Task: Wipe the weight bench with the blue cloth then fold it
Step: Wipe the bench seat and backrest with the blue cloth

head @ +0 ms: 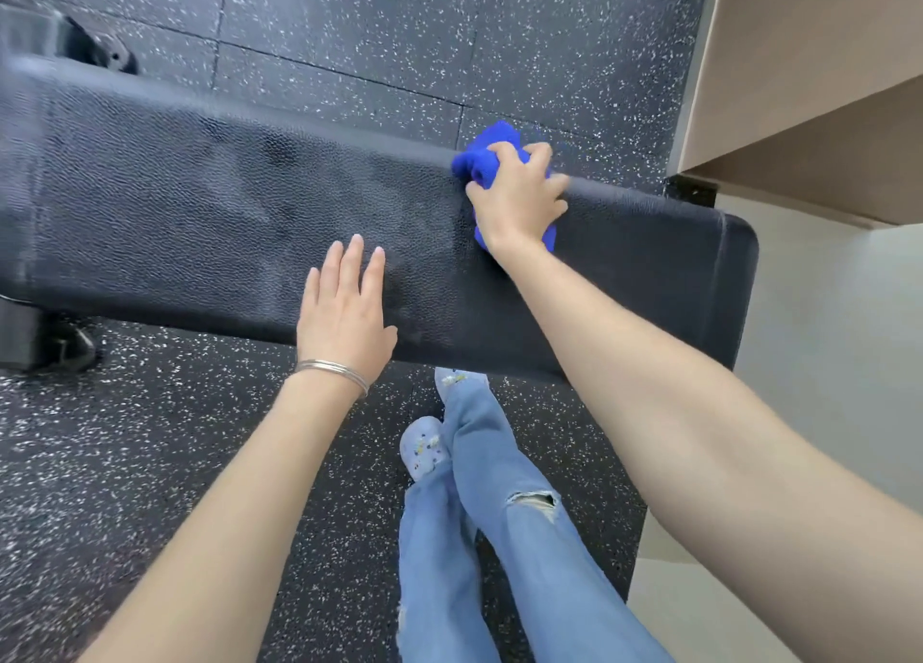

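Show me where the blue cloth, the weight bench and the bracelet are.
blue cloth (479, 163), head view, bunched fold at its upper left.
weight bench (175, 203), head view, bare top of the textured pad.
bracelet (332, 368), head view, band across the left wrist.

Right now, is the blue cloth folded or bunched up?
Bunched up: the bright blue cloth bulges in crumpled lumps around the right hand gripping it on the black padded bench.
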The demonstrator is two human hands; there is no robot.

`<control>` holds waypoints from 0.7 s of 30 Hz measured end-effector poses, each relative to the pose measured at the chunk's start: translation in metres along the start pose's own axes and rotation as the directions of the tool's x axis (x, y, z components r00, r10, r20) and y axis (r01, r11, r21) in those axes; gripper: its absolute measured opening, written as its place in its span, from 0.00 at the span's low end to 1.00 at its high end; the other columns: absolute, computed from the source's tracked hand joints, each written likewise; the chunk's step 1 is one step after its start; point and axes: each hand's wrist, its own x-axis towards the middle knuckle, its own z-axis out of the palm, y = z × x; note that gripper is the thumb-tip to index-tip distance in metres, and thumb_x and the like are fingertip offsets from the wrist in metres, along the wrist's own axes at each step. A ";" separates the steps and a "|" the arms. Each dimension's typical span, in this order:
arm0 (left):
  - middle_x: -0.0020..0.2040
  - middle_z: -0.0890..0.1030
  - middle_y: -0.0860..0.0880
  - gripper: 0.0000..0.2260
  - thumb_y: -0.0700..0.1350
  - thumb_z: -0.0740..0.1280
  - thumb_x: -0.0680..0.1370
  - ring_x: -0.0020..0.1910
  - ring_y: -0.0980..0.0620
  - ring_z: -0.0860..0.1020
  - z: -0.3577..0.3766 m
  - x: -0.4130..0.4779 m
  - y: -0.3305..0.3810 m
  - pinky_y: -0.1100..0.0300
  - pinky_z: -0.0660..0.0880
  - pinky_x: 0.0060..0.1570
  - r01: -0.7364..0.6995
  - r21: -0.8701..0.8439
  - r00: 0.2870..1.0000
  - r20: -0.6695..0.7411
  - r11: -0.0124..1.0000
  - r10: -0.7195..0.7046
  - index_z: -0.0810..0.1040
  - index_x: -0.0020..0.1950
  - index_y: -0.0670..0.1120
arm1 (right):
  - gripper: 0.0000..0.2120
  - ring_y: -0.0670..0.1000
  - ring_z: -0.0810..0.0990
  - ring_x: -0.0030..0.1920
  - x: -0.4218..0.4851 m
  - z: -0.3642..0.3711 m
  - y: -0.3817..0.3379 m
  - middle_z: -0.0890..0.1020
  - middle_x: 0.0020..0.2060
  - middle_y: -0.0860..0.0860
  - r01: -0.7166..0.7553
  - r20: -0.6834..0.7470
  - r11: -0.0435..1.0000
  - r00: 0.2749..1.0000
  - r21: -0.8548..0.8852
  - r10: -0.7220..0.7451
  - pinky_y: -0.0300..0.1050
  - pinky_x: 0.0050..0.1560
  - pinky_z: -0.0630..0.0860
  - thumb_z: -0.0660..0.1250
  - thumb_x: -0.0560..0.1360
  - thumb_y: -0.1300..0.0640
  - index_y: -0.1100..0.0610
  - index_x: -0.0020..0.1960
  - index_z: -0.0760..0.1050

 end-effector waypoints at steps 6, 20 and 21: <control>0.78 0.48 0.43 0.38 0.50 0.69 0.74 0.77 0.44 0.48 -0.013 0.007 -0.016 0.48 0.51 0.75 0.121 -0.042 0.993 0.007 0.992 -0.121 0.50 0.77 0.44 | 0.21 0.63 0.67 0.60 -0.028 0.019 -0.036 0.66 0.67 0.54 0.579 0.174 0.761 0.815 -0.292 -0.553 0.55 0.54 0.67 0.68 0.71 0.48 0.49 0.62 0.70; 0.78 0.48 0.43 0.38 0.50 0.68 0.75 0.77 0.44 0.47 -0.006 0.009 -0.016 0.48 0.49 0.75 0.117 -0.108 0.993 0.004 0.987 -0.117 0.49 0.77 0.44 | 0.19 0.63 0.70 0.57 0.005 -0.021 0.079 0.69 0.63 0.53 -0.120 -0.134 0.992 0.983 0.040 0.124 0.54 0.56 0.70 0.67 0.71 0.51 0.47 0.62 0.73; 0.78 0.48 0.43 0.38 0.50 0.68 0.75 0.77 0.44 0.47 -0.005 0.008 -0.020 0.48 0.49 0.75 0.112 -0.104 0.994 0.008 0.988 -0.112 0.49 0.77 0.44 | 0.18 0.62 0.69 0.58 0.008 -0.016 0.062 0.68 0.64 0.52 -0.143 -0.150 0.989 0.978 0.034 0.146 0.54 0.56 0.70 0.66 0.72 0.50 0.47 0.62 0.72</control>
